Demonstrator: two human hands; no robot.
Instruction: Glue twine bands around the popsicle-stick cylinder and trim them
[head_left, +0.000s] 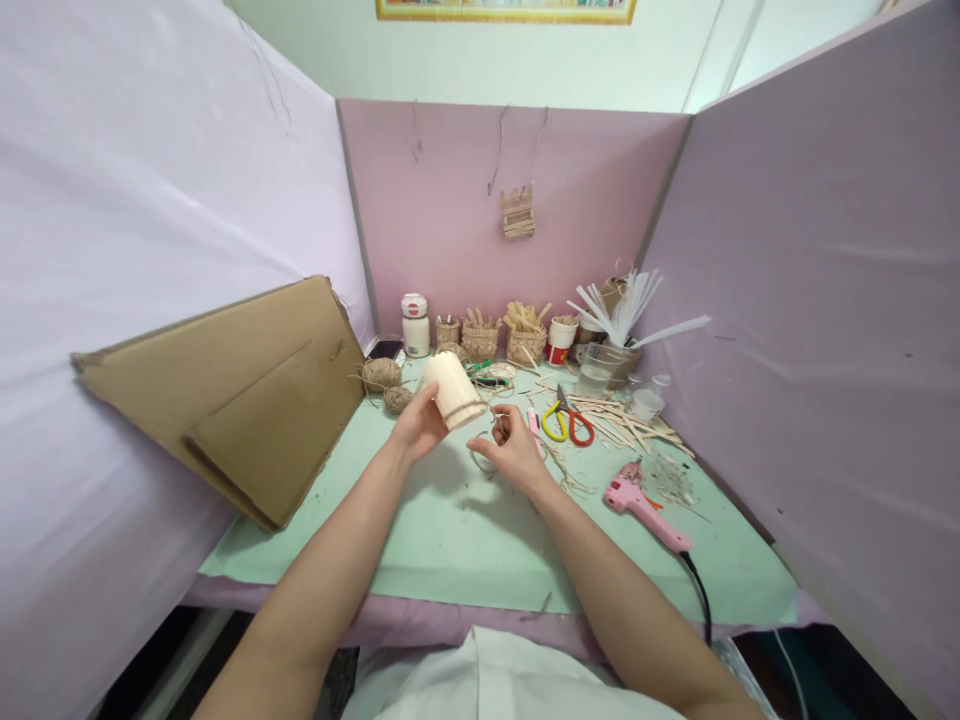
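Centrally, the left grip [421, 425] is closed around a small stick cylinder [452, 390], held just above the table [450, 540]. The cylinder's long axis tilts from 11 to 5 o'clock, with the lower end towards the right grip [514, 450]. It is pale wood, made of slim sticks set side by side. The right grip pinches a thin twine strand [480, 458]. Scissors [568, 424] lie at 3 o'clock. At 11 o'clock, the label on a white jar [414, 325] is too small to read.
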